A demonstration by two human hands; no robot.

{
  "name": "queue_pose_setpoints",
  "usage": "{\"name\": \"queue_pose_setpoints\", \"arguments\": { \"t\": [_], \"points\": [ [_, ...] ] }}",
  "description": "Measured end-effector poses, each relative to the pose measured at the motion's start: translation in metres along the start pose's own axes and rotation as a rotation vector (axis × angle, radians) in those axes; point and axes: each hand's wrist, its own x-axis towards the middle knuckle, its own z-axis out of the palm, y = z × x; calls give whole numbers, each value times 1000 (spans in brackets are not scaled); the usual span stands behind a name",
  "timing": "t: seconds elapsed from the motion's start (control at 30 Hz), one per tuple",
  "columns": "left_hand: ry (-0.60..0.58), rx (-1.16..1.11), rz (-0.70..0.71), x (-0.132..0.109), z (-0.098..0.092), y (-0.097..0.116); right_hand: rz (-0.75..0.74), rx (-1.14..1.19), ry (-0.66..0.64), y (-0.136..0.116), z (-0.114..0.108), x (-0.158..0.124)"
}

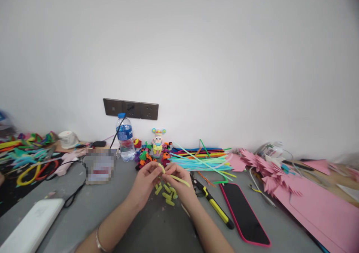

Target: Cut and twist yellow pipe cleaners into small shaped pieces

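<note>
A yellow pipe cleaner (179,179) is pinched between the fingertips of both my hands above the grey table. My left hand (146,182), with a bracelet at the wrist, grips its bent upper end. My right hand (181,180) is closed on it close by, and a straight length sticks out across that hand to the right. Beneath my fingers lie several short yellow-green pipe cleaner pieces (168,197) in a loose group. Yellow-and-black pliers (214,204) rest just right of my right hand, their head partly hidden behind it.
A water bottle (125,141), a small toy figure (157,144) and a heap of colourful pipe cleaners (199,161) stand along the wall. Right are a pink-cased phone (245,213) and pink paper (316,208). A white power bank (33,225) lies front left; cables run beside it.
</note>
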Motion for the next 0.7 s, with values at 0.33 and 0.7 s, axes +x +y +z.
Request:
{"name": "queue_pose_setpoints", "arguments": {
  "t": [0.33, 0.7],
  "points": [
    [-2, -51, -44, 1, 0, -1, -101, -103, -4, -1, 2, -3],
    [25, 51, -8, 2, -2, 0, -83, -52, -15, 2, 1, -2]
  ]
}}
